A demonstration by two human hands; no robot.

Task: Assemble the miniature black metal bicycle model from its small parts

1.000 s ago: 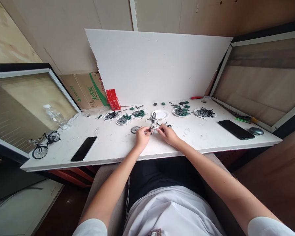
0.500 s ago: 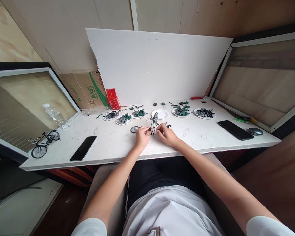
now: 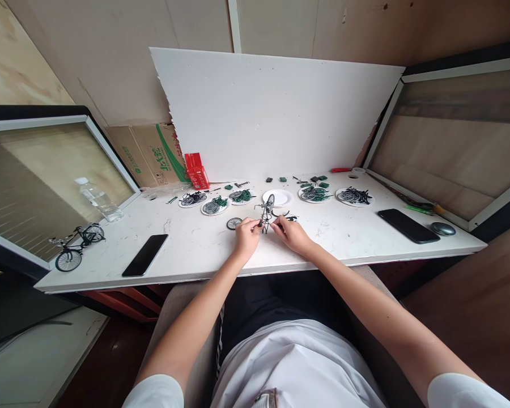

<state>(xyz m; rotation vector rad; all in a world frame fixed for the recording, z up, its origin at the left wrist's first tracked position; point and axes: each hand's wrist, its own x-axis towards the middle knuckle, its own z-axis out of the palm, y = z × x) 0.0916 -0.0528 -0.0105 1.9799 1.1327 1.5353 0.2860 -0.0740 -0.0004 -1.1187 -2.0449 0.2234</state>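
My left hand [image 3: 246, 237] and my right hand [image 3: 291, 233] meet over the middle of the white table [image 3: 348, 238]. Both pinch a small, partly built model bicycle [image 3: 266, 212] that stands upright between them, one wheel raised at its far end. My left fingers grip its lower frame from the left. My right fingers are closed against it from the right; whether they hold a small part as well is too fine to see. A loose wheel [image 3: 233, 223] lies just left of my left hand.
Several white paper plates [image 3: 277, 198] with green and black parts line the table's back. A finished model bicycle [image 3: 74, 249], a water bottle [image 3: 97, 200] and a phone [image 3: 145, 255] lie left; another phone [image 3: 403, 225] and a mouse [image 3: 442, 228] right. White board behind.
Both hands stay closed on the small bicycle with only slight finger shifts. The model's raised wheel has tipped a little to the right.
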